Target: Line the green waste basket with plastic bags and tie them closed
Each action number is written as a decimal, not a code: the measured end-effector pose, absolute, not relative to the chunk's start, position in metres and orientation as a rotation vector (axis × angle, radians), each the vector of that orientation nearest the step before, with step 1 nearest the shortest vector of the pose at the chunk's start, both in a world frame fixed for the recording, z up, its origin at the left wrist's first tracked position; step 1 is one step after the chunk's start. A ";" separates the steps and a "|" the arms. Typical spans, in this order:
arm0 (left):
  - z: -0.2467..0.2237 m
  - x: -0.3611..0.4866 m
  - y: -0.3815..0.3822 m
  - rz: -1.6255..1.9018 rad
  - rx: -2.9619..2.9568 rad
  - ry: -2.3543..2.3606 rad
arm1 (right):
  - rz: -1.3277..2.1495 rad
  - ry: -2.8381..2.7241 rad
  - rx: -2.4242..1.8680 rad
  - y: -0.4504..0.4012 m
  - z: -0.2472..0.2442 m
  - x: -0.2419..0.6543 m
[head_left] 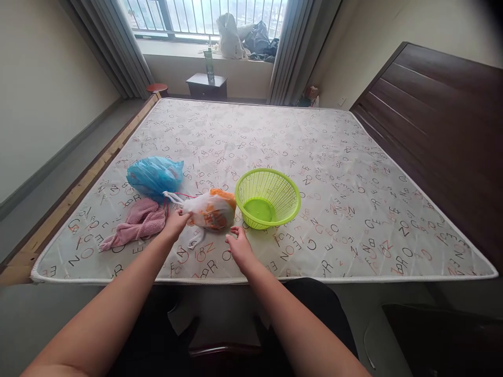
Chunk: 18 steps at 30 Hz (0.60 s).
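A white plastic bag with orange print [214, 210] lies on the patterned mattress [338, 230], full and with loose handles. My left hand [178, 221] is at its left end, fingers closed on the white plastic. Just below the bag's right end is my right hand [239, 245], its fingers apart and holding nothing. The green basket [268, 199] stands upright right beside the bag; nothing shows inside it. Behind my left hand sits a filled blue plastic bag [155, 175], with a pink cloth [137, 222] in front of it.
A dark headboard [428, 104] borders the mattress on the right, and a wooden rail [94, 178] runs along the left. Beyond the far edge stand a small nightstand [207, 86] with a green bottle [209, 64] and a red stool [157, 88].
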<state>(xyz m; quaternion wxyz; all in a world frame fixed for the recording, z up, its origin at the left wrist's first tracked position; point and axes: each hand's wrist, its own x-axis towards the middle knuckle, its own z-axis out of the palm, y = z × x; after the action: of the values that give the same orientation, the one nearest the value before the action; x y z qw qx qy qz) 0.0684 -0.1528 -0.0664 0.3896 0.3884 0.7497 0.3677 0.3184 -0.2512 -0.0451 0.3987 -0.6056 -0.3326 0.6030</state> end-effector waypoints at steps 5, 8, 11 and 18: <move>-0.044 0.115 -0.175 0.840 1.245 1.605 | 1.246 -1.240 -1.401 -0.242 -0.043 0.329; -0.029 0.138 -0.195 0.750 1.471 1.528 | 1.108 -1.412 -1.316 -0.240 -0.035 0.335; -0.021 0.146 -0.206 0.756 1.604 1.418 | 1.082 -1.504 -1.298 -0.238 -0.029 0.336; -0.013 0.142 -0.200 0.864 1.566 1.244 | 1.198 -1.396 -1.331 -0.229 -0.029 0.337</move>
<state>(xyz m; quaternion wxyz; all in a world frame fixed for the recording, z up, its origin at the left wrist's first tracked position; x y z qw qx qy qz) 0.1417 -0.2001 -0.0130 0.4631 0.6372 0.5061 0.3514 0.3365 -0.2287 -0.0290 0.4218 -0.5314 -0.5574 0.4785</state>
